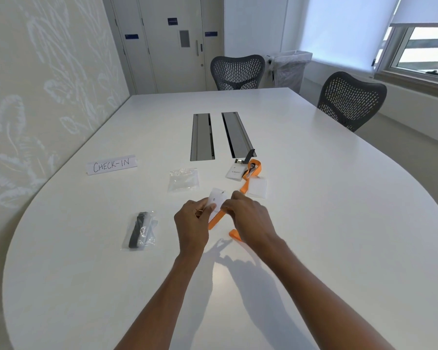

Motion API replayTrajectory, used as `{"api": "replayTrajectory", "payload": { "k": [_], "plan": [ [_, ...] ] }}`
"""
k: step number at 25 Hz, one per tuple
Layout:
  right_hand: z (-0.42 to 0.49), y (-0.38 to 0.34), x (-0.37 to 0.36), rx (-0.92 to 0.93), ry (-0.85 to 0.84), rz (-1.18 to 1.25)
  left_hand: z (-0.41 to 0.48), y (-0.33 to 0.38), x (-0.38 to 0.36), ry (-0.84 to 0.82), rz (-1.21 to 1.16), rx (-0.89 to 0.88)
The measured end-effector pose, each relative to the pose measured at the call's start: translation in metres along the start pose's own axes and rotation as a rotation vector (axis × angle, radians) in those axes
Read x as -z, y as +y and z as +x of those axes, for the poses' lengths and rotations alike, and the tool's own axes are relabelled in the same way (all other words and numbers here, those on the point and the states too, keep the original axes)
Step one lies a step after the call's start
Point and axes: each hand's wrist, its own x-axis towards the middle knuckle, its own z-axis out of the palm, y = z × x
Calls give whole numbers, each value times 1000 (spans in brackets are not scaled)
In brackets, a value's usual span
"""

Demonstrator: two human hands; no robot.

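Note:
Both my hands meet over the middle of the white table (314,223). My left hand (191,226) and my right hand (250,221) pinch a clear badge holder with a white card (216,198) between them, just above the tabletop. An orange lanyard (216,219) hangs from the badge and loops down under my right hand onto the table. My fingers hide the lower edge of the badge and where the lanyard joins it.
Beyond my hands lie a finished badge with an orange lanyard (253,169), a loose holder (258,188), an empty clear bag (183,179), a bagged black lanyard (140,231) and a "CHECK-IN" paper sign (111,164). Two cable slots (202,137) run down the centre. Two mesh chairs (238,72) stand at the far edge.

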Motion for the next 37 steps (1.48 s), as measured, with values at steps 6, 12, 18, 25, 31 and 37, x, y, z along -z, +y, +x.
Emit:
{"api": "replayTrajectory", "payload": {
  "k": [6, 12, 18, 25, 31, 37],
  "plan": [
    [13, 11, 22, 29, 92, -17, -9, -8, 8, -95, -23, 4],
    [24, 23, 27, 25, 135, 9, -14, -6, 20, -198, -67, 20],
    [42, 43, 31, 9, 13, 347, -4, 3, 42, -431, -385, 252],
    [22, 55, -1, -40, -297, 1109, 4, 15, 56, -646, -867, 590],
    [2, 25, -14, -220, -484, 1353, 7, 27, 45, -520, -786, 585],
    [-18, -18, -31, -573, -296, 1783, 11, 36, 31, -305, -794, 620]
  ]
}}
